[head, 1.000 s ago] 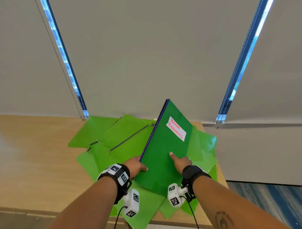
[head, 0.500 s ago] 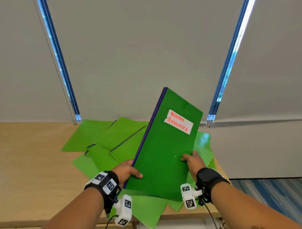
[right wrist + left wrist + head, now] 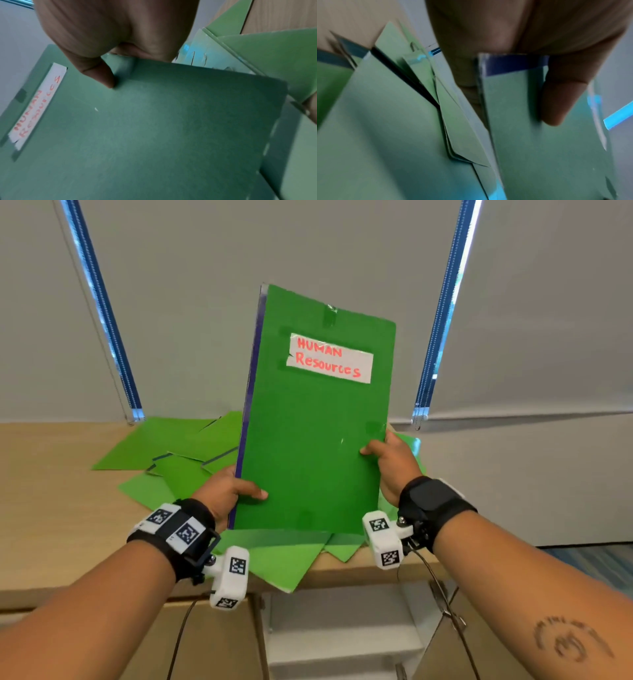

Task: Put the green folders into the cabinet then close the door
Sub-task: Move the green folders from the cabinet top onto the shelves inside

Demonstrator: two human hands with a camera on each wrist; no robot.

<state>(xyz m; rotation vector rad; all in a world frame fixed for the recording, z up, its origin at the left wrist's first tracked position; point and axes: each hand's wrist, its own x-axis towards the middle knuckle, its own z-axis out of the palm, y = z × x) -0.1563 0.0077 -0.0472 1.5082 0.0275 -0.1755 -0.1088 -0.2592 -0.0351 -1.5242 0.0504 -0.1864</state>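
Observation:
A dark green folder (image 3: 311, 446) labelled "Human Resources", with a blue spine, stands nearly upright in the air above the counter. My left hand (image 3: 227, 493) pinches its spine edge low down, thumb on the front cover (image 3: 530, 135). My right hand (image 3: 390, 457) grips the opposite edge, thumb on the cover (image 3: 154, 128). Several lighter green folders (image 3: 178, 446) lie scattered on the wooden counter (image 3: 44, 491) behind and beneath it. An open cabinet (image 3: 339, 631) with a pale interior shows below the counter's front edge.
Grey roller blinds (image 3: 308, 244) hang behind the counter, with bright window gaps (image 3: 102, 313) between them and bead chains hanging down. Wooden cabinet doors (image 3: 219, 642) flank the opening below. Blue carpet (image 3: 592, 559) lies at the lower right.
Both hands have lifted the labelled folder off the pile and tipped it upright and closer to me. The right hand shifted from pressing its cover to gripping its right edge.

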